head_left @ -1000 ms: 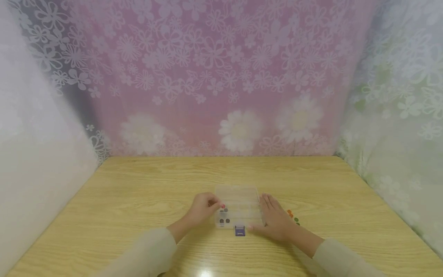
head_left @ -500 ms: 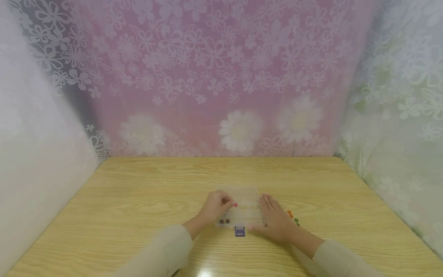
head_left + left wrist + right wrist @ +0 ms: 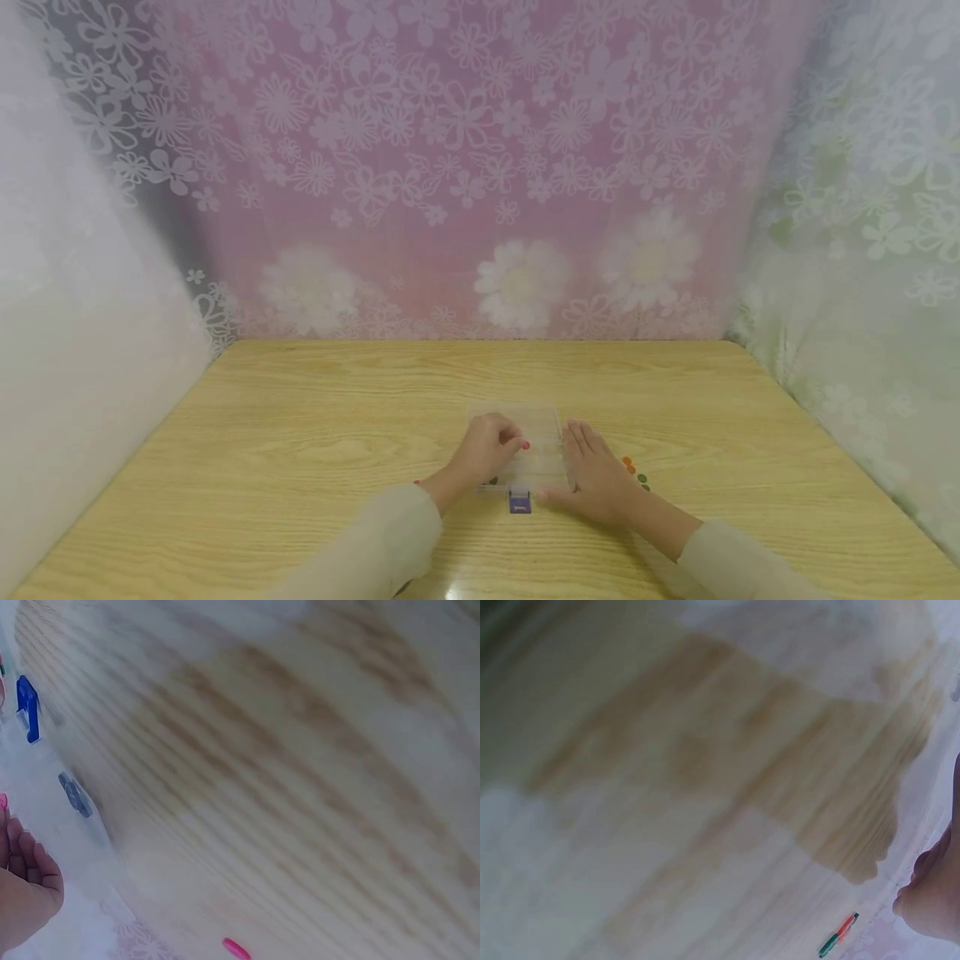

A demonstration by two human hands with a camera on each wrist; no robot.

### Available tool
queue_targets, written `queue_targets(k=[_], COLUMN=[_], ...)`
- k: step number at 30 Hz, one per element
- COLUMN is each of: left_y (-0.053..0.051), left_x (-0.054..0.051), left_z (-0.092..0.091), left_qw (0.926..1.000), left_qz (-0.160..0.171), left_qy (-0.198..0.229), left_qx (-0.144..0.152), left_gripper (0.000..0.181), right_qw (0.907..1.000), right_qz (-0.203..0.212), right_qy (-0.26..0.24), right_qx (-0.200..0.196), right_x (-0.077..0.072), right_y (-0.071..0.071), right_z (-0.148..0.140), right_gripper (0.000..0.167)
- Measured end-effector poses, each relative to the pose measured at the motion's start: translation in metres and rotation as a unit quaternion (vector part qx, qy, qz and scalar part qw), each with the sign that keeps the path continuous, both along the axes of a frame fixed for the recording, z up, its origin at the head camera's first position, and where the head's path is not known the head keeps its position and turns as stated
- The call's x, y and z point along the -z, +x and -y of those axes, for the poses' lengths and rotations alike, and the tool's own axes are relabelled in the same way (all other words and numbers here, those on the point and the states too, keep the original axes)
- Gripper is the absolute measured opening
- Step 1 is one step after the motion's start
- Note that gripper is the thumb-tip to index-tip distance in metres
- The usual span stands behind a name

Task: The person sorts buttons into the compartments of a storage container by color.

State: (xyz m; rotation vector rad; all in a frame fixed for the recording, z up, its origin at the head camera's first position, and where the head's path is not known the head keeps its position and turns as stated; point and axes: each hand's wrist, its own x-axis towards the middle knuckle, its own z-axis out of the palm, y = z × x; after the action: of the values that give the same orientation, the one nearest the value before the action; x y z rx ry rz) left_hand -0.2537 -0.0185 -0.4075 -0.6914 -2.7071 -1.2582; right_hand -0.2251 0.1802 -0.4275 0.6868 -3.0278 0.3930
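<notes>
Between the thumb and fingers of my left hand [image 3: 483, 450] a small pink-red round piece [image 3: 527, 445] is pinched, held over a clear compartment box [image 3: 542, 417]. The left wrist view shows the same hand [image 3: 28, 892] with its fingers curled, beside dark round pieces [image 3: 75, 795] in the box. My right hand [image 3: 600, 479] lies with extended fingers along the box's right side, its thumb near the front edge. In the right wrist view only part of that hand [image 3: 937, 900] shows. A purple-blue latch [image 3: 520, 502] sticks out at the box's front.
Orange pieces [image 3: 628, 464] and green pieces [image 3: 643, 482] lie on the wooden table [image 3: 300, 400] to the right of my right hand. Another pink piece [image 3: 236, 948] rests on the table, left of the box. Flowered curtains [image 3: 480, 167] stand behind and at both sides.
My left hand has moved right across the box with the pink-red piece, from its left compartments toward the middle, and its wrist now covers some dark pieces. My right hand has stayed still.
</notes>
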Motion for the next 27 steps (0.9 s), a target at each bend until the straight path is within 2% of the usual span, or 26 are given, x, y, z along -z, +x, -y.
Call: queue_targets(k=[9,15,21,27], left_y=[0.0006,0.0019,0.0014,0.0033], left_x=[0.0011,0.001,0.0032,-0.0017], left_z=[-0.0042,-0.0056,-0.0061,-0.0002], left_qw=[0.9989,0.9986,0.9983,0.9987], left_qz=[0.002,-0.002,-0.006,-0.023], left_qy=[-0.043,-0.049,-0.058,-0.044], left_qx=[0.018,0.02,0.008,0.014], left_gripper=[0.012,0.011,0.01,0.008], right_qw=[0.9999,0.9999,0.9999,0.9999], right_qz=[-0.012,-0.011,-0.001,0.003], right_qy=[-0.007,-0.009,-0.012,-0.011], right_qx=[-0.004,-0.005,-0.005,-0.002], right_x=[0.0014,0.0026,0.0024,0.0012], right_y=[0.0001,-0.0009,-0.0012,-0.0011], right_z=[-0.0007,-0.0016,-0.0017,-0.0009], right_gripper=[0.101,0.1,0.1,0.101])
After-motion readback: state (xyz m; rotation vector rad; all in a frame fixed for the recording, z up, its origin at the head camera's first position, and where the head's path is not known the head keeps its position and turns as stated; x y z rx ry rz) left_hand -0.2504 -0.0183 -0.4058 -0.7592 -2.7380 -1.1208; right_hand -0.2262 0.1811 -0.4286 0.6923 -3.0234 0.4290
